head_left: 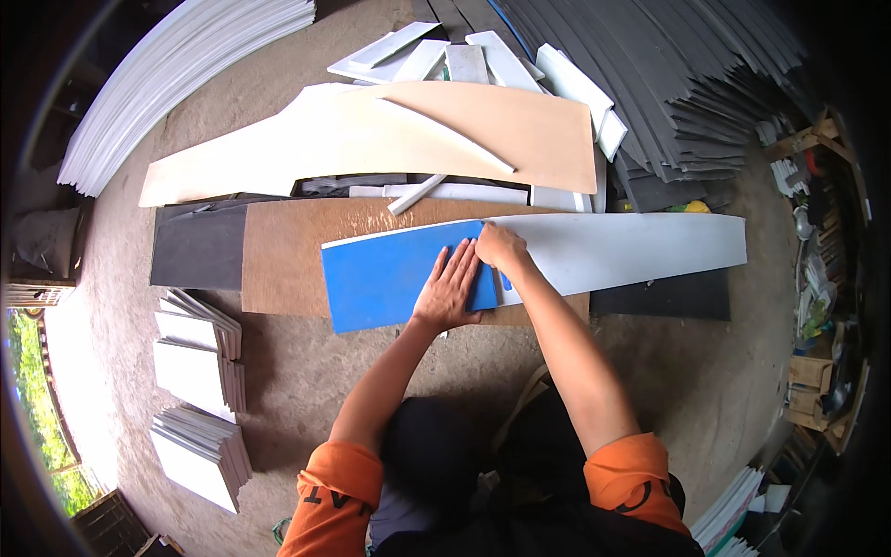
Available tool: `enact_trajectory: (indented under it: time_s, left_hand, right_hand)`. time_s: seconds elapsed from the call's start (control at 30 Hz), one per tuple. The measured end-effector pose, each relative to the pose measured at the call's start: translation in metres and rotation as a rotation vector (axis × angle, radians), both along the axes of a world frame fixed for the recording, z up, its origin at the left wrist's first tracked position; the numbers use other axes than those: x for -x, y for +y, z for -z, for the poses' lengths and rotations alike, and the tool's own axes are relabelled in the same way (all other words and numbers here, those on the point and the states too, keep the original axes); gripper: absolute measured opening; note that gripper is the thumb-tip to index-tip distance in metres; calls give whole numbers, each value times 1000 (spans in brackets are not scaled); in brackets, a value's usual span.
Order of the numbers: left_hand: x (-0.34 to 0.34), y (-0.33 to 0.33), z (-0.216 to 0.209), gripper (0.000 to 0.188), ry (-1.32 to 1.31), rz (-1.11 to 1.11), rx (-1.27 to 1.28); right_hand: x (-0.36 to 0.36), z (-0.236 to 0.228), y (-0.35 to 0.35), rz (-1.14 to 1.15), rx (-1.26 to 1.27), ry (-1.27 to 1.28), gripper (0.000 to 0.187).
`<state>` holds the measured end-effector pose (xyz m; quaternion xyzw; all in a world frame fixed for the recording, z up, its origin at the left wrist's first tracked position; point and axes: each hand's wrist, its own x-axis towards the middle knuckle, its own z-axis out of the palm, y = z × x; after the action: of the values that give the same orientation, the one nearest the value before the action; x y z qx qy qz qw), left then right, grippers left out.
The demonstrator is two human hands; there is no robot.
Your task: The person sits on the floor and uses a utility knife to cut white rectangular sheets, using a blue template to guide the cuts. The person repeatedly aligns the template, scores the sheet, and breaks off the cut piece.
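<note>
Far left: curved stack of white sheets, with short piles of white pieces nearer the person. Then a black sheet at the left end of the worn brown board, which served as work surface on the floor.

Blue panel lay on the board's middle, over the long white sheet, slightly skewed; a white sliver showed along its far edge. Left hand was flat on the panel's right part, fingers extended and fairly close, palm near the right edge. Right hand was a tight fist at the far right corner, apparently around a slim blue tool; its tip was hidden.

Step looked like running the tool along the panel's right edge. My take: keep left pressure firm and even so panel and sheet couldn't creep, fingertips back from the edge since they sat right beside the fist, tool snug to the edge, one steady stroke. Main risk: panel pivoting under side load.

Right: long white sheet ran well past the board, over a dark sheet.
</note>
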<state>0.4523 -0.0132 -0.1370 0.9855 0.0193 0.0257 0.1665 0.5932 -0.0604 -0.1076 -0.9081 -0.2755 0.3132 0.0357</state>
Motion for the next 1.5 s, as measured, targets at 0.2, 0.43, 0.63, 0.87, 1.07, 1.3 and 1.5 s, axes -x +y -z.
enact_trajectory:
  time_s: [0.2, 0.43, 0.63, 0.87, 1.07, 1.3, 1.5]
  left_hand:
    - [0, -1, -1, 104, -8, -20, -36]
    - [0, -8, 0, 100, -36, -32, -66]
    - [-1, -8, -2, 99, -47, -21, -71]
    - [-6, -11, -5, 101, -52, -33, -35]
    - [3, 0, -3, 98, 10, -62, -67]
    - [-7, 0, 1, 98, -13, -50, 22]
    - [-3, 4, 3, 99, 1, -57, 45]
  right_hand:
    - [41, 5, -44, 41, 67, 85, 34]
    - [100, 31, -107, 89, -96, -96, 24]
    - [121, 46, -123, 103, -136, -173, 19]
    - [104, 48, -140, 19, -145, -88, 25]
    - [47, -31, -76, 108, -212, -134, 27]
    - [11, 17, -16, 12, -273, -319, 24]
    - [9, 23, -5, 26, -251, -279, 24]
